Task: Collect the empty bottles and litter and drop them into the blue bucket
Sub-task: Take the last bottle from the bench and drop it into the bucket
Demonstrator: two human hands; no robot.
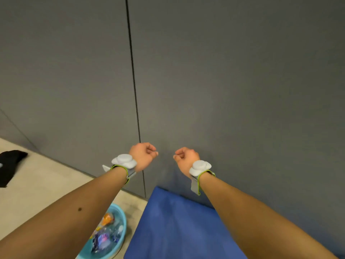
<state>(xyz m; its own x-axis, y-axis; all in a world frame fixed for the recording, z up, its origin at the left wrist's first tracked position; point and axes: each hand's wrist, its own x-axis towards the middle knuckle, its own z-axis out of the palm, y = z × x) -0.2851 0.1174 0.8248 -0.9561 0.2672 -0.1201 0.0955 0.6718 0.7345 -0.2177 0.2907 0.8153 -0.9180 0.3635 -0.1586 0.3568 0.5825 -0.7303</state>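
Both arms are stretched forward in front of a grey wall. My left hand [143,155] is curled into a loose fist with nothing in it. My right hand [186,157] is also fisted and holds nothing. Each wrist wears a white sensor on a strap. Low on the floor, under my left forearm, stands the blue bucket [122,217]. Inside it lie clear plastic bottles [116,231], an orange wrapper [108,218] and other colourful litter [103,240]. My forearm hides the bucket's left part.
A blue mat or cloth-covered surface [179,227] lies right of the bucket against the grey wall [224,90]. A dark vertical seam [133,81] runs down the wall. A black cloth [10,165] lies on the beige floor [43,186] at far left.
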